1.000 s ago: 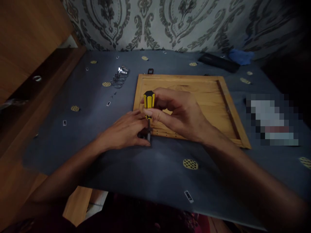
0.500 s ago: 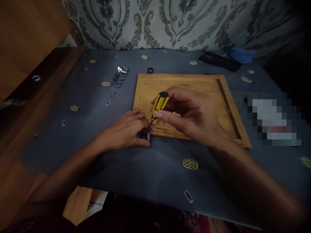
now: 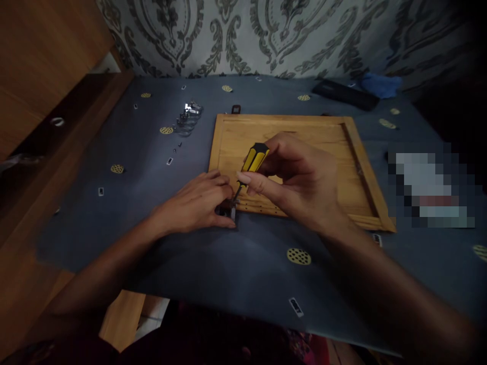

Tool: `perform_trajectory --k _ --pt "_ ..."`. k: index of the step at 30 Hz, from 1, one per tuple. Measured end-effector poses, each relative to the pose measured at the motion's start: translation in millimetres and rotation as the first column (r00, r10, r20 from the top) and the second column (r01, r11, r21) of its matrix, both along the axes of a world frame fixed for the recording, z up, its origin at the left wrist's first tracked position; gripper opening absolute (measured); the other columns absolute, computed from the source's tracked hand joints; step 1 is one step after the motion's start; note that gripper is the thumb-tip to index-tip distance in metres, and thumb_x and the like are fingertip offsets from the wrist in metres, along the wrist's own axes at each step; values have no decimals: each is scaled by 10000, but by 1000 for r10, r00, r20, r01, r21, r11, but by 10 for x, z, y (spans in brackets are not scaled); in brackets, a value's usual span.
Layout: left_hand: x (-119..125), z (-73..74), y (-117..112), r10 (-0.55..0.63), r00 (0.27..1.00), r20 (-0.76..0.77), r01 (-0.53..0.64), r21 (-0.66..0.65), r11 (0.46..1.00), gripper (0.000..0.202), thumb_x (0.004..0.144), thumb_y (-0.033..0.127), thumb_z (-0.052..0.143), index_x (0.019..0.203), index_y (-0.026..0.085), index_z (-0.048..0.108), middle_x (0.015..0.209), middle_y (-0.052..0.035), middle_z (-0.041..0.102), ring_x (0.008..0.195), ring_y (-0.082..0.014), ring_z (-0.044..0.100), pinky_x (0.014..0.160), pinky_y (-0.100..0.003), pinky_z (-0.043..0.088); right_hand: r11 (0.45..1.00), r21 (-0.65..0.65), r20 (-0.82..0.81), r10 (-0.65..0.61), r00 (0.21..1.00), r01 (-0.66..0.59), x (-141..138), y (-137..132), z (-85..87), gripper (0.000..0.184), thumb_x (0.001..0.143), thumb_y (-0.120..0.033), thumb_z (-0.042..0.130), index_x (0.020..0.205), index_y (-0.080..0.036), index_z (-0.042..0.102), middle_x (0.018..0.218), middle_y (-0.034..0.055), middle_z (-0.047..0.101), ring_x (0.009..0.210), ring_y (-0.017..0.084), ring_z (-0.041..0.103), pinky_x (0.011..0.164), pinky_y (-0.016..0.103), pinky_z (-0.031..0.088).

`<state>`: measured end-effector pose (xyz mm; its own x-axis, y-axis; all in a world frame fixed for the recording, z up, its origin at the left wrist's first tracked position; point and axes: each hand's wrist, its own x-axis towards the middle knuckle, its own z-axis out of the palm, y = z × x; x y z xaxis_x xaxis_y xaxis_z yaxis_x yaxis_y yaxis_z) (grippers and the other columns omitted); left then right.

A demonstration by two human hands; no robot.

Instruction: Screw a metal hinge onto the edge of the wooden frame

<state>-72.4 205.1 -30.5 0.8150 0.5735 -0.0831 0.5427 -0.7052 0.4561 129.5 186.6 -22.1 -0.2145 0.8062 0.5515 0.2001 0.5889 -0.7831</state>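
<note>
My right hand point(image 3: 304, 187) grips a yellow and black screwdriver point(image 3: 255, 157) between thumb and fingers. The tool tilts, its shaft running down to a small metal bracket point(image 3: 233, 216) at the near left corner of a wooden frame point(image 3: 355, 152). Pressed around that bracket is my left hand point(image 3: 200, 203), thumb on its near side and fingers curled on the far side. The fingers hide part of the bracket, and the exact contact of the screwdriver tip is too small to make out. A row of small dark holes marks the frame's near edge.
Several shiny metal pieces point(image 3: 189, 119) lie in a pile at the back left, with small screws point(image 3: 177, 148) nearer. A black case point(image 3: 345, 95) and a blue cloth point(image 3: 380, 85) are at the back right. A blurred-out object point(image 3: 429, 182) lies on the right.
The screwdriver handle leans slightly further right, and my right hand has shifted a little with it. My left hand stays on the bracket.
</note>
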Motion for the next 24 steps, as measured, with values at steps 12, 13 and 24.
perform_trajectory --k 12,13,24 --pt "-6 -48 18 -27 999 -20 27 48 998 376 871 491 800 950 166 629 1050 -70 644 1083 -277 593 1036 -446 453 990 -55 -120 -138 983 132 30 -111 34 341 771 -435 914 798 -248 631 787 -11 654 575 137 614 484 304 537" --pt "-5 -43 17 -27 999 -29 29 48 998 377 870 488 802 950 163 630 1062 -73 645 1100 -280 591 1043 -445 451 991 -65 -131 -128 983 121 27 -110 20 335 768 -438 915 800 -252 639 788 -14 655 572 135 615 484 303 537" --pt "5 -30 14 -12 999 -38 13 37 999 389 851 484 823 952 156 640 1066 -77 657 1113 -288 592 1017 -437 470 989 -109 -140 -115 983 100 27 -123 -38 357 720 -498 931 793 -275 661 783 -15 655 579 145 608 497 314 545"
